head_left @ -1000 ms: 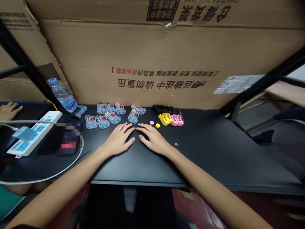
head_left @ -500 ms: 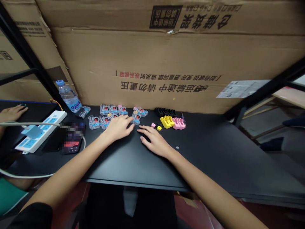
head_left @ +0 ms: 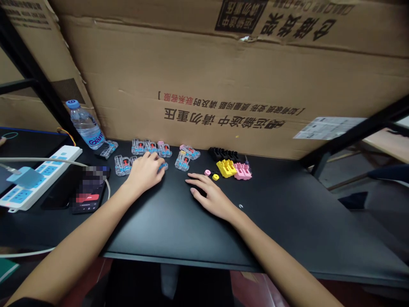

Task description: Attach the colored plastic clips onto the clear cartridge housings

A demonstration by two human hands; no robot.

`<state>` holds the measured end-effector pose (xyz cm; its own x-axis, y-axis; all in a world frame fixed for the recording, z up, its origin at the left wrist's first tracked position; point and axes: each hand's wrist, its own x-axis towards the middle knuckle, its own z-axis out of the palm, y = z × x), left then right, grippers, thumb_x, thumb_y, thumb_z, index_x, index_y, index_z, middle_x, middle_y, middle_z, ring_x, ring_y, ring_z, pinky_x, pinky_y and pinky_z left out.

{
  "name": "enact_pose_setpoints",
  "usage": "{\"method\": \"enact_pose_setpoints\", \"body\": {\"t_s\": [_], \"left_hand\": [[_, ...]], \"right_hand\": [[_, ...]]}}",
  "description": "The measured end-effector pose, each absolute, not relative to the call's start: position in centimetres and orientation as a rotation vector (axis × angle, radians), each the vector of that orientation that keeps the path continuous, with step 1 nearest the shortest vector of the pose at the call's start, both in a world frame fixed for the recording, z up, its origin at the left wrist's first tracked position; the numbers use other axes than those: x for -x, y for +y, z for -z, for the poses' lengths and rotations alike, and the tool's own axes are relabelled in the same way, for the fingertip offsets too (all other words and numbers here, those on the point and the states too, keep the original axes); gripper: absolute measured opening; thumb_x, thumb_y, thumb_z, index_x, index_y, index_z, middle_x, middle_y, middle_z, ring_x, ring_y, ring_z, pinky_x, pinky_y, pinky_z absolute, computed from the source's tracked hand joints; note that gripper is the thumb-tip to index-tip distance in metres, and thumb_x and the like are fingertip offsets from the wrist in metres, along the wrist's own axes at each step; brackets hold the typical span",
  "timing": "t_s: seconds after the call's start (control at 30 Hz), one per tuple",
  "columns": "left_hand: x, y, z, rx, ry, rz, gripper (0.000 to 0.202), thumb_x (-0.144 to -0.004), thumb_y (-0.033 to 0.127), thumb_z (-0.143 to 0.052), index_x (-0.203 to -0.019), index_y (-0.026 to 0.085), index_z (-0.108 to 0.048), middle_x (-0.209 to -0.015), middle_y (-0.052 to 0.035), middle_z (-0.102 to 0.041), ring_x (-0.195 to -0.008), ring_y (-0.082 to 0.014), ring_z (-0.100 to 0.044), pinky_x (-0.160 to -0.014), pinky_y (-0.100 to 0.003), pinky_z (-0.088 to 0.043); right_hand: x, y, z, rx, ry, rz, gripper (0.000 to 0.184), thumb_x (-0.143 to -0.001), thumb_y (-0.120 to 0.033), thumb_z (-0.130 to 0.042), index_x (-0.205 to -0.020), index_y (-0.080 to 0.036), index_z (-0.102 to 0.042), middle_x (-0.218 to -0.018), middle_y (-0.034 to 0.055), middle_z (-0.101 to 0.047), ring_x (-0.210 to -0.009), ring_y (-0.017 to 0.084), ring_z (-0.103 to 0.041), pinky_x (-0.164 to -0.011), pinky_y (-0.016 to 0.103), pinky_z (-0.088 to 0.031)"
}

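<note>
Several small clear plastic parts with blue and red insides (head_left: pixel 151 147) lie in a cluster at the back of the black table (head_left: pixel 287 213). My left hand (head_left: pixel 144 172) rests on top of the front row of them, fingers curled over one or two parts. My right hand (head_left: pixel 209 194) lies flat on the table with fingers stretched out, holding nothing. Just beyond its fingertips sit a pink ring (head_left: pixel 207 172) and a yellow ring (head_left: pixel 215 177). A yellow block (head_left: pixel 225 167), a pink block (head_left: pixel 242 171) and a black block (head_left: pixel 223 153) stand behind them.
A water bottle (head_left: pixel 84 126) stands at the back left. A white power strip (head_left: pixel 35 177) with a plugged cable and a phone (head_left: pixel 87 194) lie at the left. A big cardboard box (head_left: pixel 223 76) walls off the back. Black frame bars (head_left: pixel 354 134) cross at the right.
My left hand has moved left and forward from the table's middle onto the clear parts and curled over them. My right hand has stayed flat. The other person's hand at far left has left view.
</note>
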<state>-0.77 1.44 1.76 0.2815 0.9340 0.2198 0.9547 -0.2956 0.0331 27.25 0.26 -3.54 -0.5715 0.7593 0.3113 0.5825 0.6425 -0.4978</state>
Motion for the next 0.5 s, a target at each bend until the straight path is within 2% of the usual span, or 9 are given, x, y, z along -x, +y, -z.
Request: {"method": "enact_pose_setpoints", "body": {"t_s": [0.1, 0.17, 0.2, 0.33, 0.5], "left_hand": [[0.0, 1.0, -1.7, 2.529, -1.737, 0.343, 0.027, -0.108, 0.035, -0.056, -0.121, 0.024, -0.077, -0.123, -0.0115, -0.072, -0.122, -0.0328, -0.062, -0.091, -0.044, -0.061], [-0.3, 0.8, -1.6, 2.590, -1.703, 0.375, 0.026, -0.107, 0.035, -0.057, -0.121, 0.025, -0.077, -0.125, -0.0105, -0.072, -0.121, -0.0317, -0.062, -0.089, -0.042, -0.061], [-0.4, 0.7, -1.6, 2.619, -1.692, 0.393, 0.026, -0.107, 0.035, -0.057, -0.121, 0.025, -0.077, -0.125, -0.0100, -0.072, -0.120, -0.0310, -0.062, -0.087, -0.041, -0.061], [-0.5, 0.8, -1.1, 2.695, -1.670, 0.472, 0.026, -0.107, 0.035, -0.058, -0.122, 0.024, -0.076, -0.132, -0.0081, -0.071, -0.122, -0.0288, -0.063, -0.083, -0.039, -0.062], [-0.3, 1.0, -0.5, 2.702, -1.648, 0.537, 0.026, -0.105, 0.035, -0.060, -0.123, 0.023, -0.075, -0.139, -0.0084, -0.069, -0.125, -0.0299, -0.064, -0.088, -0.043, -0.063]], "right_hand": [[-27.4, 0.5, 3.0, 1.004, -2.173, -0.348, 0.030, -0.107, -0.027, -0.051, -0.116, -0.027, -0.079, -0.122, 0.0077, -0.081, -0.118, 0.027, -0.075, -0.115, 0.051, -0.055], [-28.3, 1.2, 2.5, 1.039, -1.978, -0.188, 0.028, -0.106, -0.026, -0.052, -0.107, -0.027, -0.080, -0.102, 0.0059, -0.082, -0.101, 0.026, -0.076, -0.108, 0.052, -0.057], [-29.0, 1.8, 2.3, 1.075, -1.881, -0.102, 0.026, -0.105, -0.026, -0.054, -0.104, -0.027, -0.079, -0.099, 0.0062, -0.081, -0.098, 0.027, -0.075, -0.102, 0.051, -0.058], [-33.1, 4.3, 2.3, 1.267, -1.681, 0.180, 0.019, -0.098, -0.029, -0.062, -0.101, -0.024, -0.080, -0.103, 0.0089, -0.080, -0.098, 0.029, -0.070, -0.095, 0.050, -0.055], [-35.7, 6.6, 3.8, 1.400, -1.723, 0.132, 0.024, -0.095, -0.044, -0.069, -0.096, -0.024, -0.083, -0.115, 0.0128, -0.076, -0.110, 0.032, -0.066, -0.102, 0.053, -0.052]]}}
